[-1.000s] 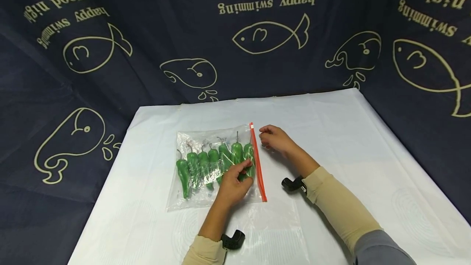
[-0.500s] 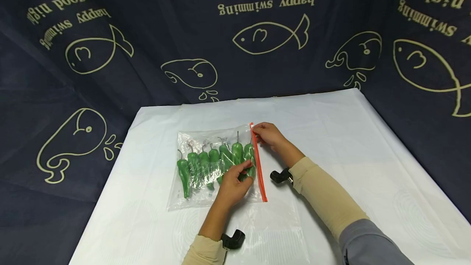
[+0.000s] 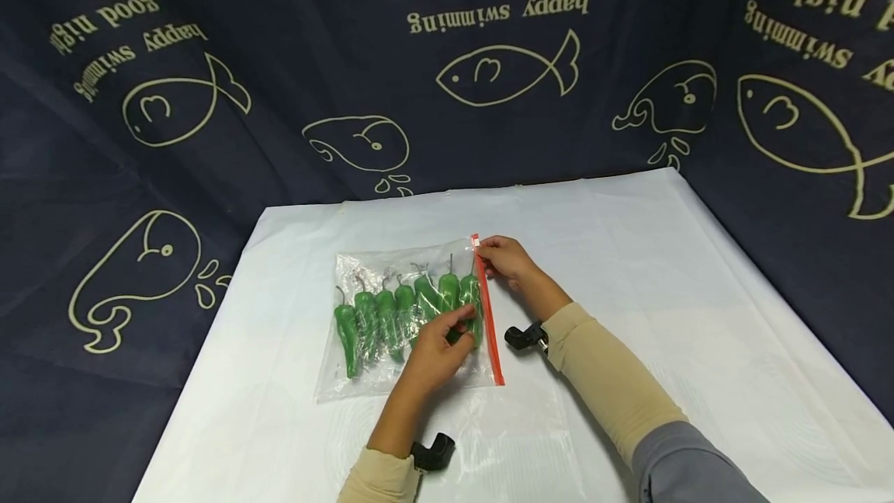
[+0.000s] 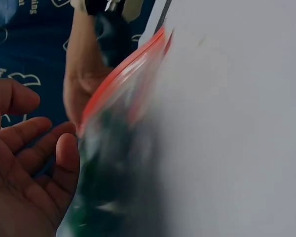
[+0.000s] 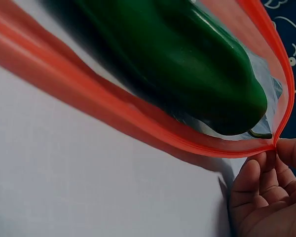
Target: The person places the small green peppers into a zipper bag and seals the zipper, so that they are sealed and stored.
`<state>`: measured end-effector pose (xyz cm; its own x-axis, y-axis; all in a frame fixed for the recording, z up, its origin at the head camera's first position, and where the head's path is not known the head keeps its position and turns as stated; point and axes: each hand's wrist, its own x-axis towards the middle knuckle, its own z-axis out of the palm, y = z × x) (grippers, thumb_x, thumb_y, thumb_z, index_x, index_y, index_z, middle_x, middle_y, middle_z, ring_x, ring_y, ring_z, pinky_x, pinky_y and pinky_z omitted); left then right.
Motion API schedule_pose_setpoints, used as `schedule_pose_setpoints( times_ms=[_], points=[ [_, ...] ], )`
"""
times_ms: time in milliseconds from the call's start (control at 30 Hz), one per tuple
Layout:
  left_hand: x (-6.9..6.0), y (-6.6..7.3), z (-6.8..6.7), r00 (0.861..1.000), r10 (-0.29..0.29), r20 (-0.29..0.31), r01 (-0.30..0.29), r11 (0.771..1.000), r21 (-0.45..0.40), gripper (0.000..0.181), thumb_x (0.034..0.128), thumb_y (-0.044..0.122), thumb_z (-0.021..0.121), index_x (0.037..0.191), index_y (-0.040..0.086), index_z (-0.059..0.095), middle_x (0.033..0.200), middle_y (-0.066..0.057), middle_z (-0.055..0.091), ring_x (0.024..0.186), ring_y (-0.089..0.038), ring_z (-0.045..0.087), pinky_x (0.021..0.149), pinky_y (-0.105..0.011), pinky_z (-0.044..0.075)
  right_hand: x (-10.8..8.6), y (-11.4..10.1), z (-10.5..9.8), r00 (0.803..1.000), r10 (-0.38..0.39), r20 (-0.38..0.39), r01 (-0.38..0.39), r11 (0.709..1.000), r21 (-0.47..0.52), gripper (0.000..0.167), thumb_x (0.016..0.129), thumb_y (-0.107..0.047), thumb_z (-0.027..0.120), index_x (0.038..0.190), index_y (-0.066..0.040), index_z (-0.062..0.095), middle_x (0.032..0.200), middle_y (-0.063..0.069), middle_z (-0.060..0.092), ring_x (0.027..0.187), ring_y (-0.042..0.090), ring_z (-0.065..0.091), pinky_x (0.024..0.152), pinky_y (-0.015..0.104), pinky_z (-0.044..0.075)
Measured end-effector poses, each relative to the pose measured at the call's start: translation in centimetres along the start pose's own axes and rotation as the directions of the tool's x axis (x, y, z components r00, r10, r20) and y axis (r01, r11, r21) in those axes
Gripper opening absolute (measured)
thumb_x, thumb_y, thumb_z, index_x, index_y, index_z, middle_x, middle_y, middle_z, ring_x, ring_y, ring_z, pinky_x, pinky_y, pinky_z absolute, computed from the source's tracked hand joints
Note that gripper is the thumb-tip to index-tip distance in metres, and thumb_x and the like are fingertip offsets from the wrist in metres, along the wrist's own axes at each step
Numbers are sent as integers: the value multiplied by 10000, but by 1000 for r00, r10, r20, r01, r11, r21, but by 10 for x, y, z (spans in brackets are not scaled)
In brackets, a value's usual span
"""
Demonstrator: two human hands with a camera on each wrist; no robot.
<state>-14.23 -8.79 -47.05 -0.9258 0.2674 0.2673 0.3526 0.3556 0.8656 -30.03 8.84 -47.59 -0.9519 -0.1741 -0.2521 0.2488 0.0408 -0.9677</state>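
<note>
A clear zip bag (image 3: 377,264) with a red zip edge (image 3: 493,332) lies flat, its zip on the right. Several green chili peppers (image 3: 347,336) lie side by side inside it. My right hand (image 3: 510,261) pinches the red edge near its far end, by a small white slider (image 3: 477,242). In the right wrist view the red lips (image 5: 153,129) part around a green pepper (image 5: 187,64) and meet at my thumb and finger. My left hand (image 3: 436,352) is over the bag's right part with loosely bent fingers, beside the zip edge; contact is unclear.
The bag rests on a table with a white cloth (image 3: 628,254). A flat clear plastic sheet or bag (image 3: 520,449) lies nearer to me, partly below the filled one. Dark blue printed fabric (image 3: 293,45) hangs behind and at the sides. Each wrist carries a black camera (image 3: 524,338).
My right hand has moved left from beside the bag and now pinches the far end of the red edge. My left hand has shifted only slightly, and the bag remains in place.
</note>
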Motion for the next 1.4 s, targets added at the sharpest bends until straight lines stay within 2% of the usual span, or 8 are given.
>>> schedule_pose_setpoints(
  times_ms=[200,400,567,700,933,1000,1233,1400],
  points=[
    [19,16,-30,991,112,69,-120,986,117,433,880,40,595,1308,-11,628,1177,-156,671,886,-226,632,602,-268,489,0,2,-2,1000,2,5,-2,1000,0,244,1008,-117,532,1172,56,582,819,42,594,651,116,553,580,243,500],
    [54,31,-49,977,50,209,-113,946,303,457,893,125,573,1341,44,618,1265,-91,656,1038,-261,649,753,-346,517,-1,5,-4,1000,3,18,-4,1000,10,210,1003,-95,523,1135,63,568,802,45,589,650,110,554,577,241,504],
    [95,28,-52,964,-1,266,-120,891,438,437,897,138,564,1314,32,636,1275,-110,649,1062,-275,643,829,-393,523,-1,6,-5,1000,-2,12,2,1000,21,180,1000,-79,517,1104,59,568,792,52,583,643,115,548,568,245,497],
    [125,21,-50,958,-24,287,-144,822,550,410,908,151,576,1293,33,651,1282,-117,639,1144,-287,601,953,-410,478,-1,6,-6,1000,2,21,-2,1000,22,173,996,-75,523,1095,59,568,785,50,586,636,113,547,573,248,500],
    [164,4,-43,931,-92,354,-177,734,655,416,917,154,579,1302,6,630,1295,-141,615,1238,-300,542,1060,-384,401,1,9,-7,999,-2,33,0,998,63,118,987,-60,543,1056,36,548,760,39,609,593,93,563,570,230,513],
    [172,-1,-41,922,-125,365,-162,735,659,412,927,151,575,1308,2,625,1303,-148,611,1247,-290,538,1066,-375,395,1,10,-7,999,-6,40,3,997,71,114,987,-54,546,1057,35,545,754,34,612,587,88,566,569,226,514],
    [190,-12,-43,887,-229,402,-54,811,582,362,988,157,514,1293,3,634,1293,-145,631,1218,-273,565,1034,-379,424,2,12,-9,998,-12,57,8,998,67,175,992,-62,532,1123,52,559,794,36,629,618,87,588,593,230,525],
    [193,-21,-47,871,-289,397,7,816,578,315,1008,195,511,1204,15,677,1198,-114,674,1101,-244,604,956,-370,463,2,14,-11,998,-7,57,3,998,68,161,997,-82,542,1108,30,572,829,31,627,631,81,583,599,225,523]
  ],
)
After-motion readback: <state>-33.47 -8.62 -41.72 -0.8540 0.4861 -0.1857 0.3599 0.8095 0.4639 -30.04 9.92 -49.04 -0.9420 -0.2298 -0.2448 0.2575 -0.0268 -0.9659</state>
